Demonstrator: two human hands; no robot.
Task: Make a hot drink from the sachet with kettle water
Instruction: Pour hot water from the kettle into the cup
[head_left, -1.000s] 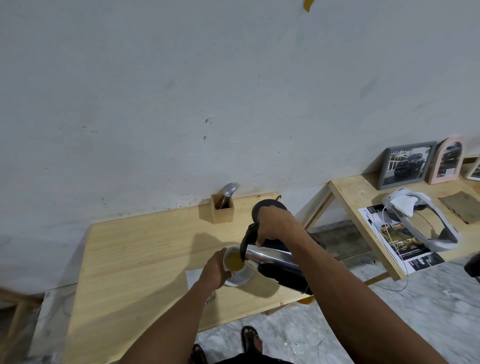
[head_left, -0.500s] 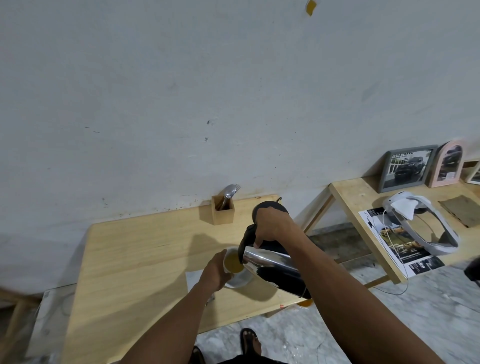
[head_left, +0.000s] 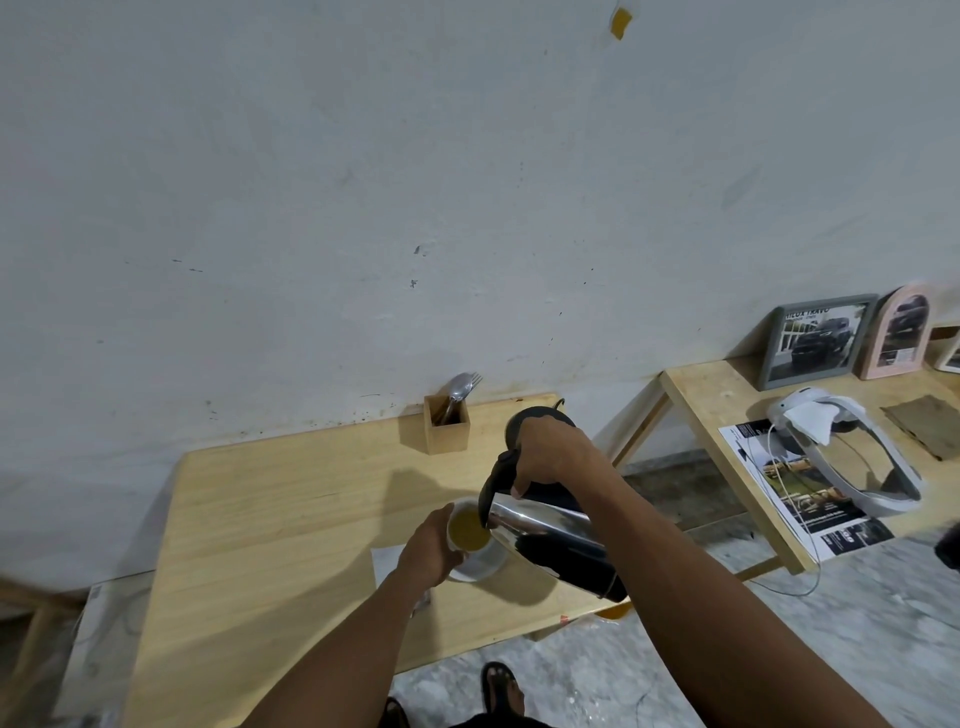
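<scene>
The wooden counter (head_left: 291, 519) carries everything for the drink, and it is bare wood, so any hot spill would run across it and off the near edge toward the sandalled foot (head_left: 501, 693) below. Over its right part the steel electric kettle (head_left: 550, 540) is tipped steeply, spout down at the rim of the cup, its black base end hanging out beyond the counter's front edge; the right hand (head_left: 550, 457) is closed around the black handle near the lid. Held that far over, the kettle could let water surge past the lid, or the heavy body could swing if the wrist tires, and either would send scalding water onto the other hand. The kettle's empty black base (head_left: 540, 415) sits behind by the wall, beside the wooden cutlery holder (head_left: 447, 431) with spoon and fork. The white saucer (head_left: 480, 566) lies under the cup, a loose footing that could slide if the cup is pushed. The white cup (head_left: 467, 527) stands on it, already filled near the brim with yellow-brown liquid, so overflow looks like the nearest danger should pouring go on. The left hand (head_left: 431, 545) is wrapped against the cup's left side, directly beside the spout, where a splash or overrun would reach it. A pale paper (head_left: 384, 564), possibly the sachet, lies on the counter partly under that hand; I cannot tell for sure.
</scene>
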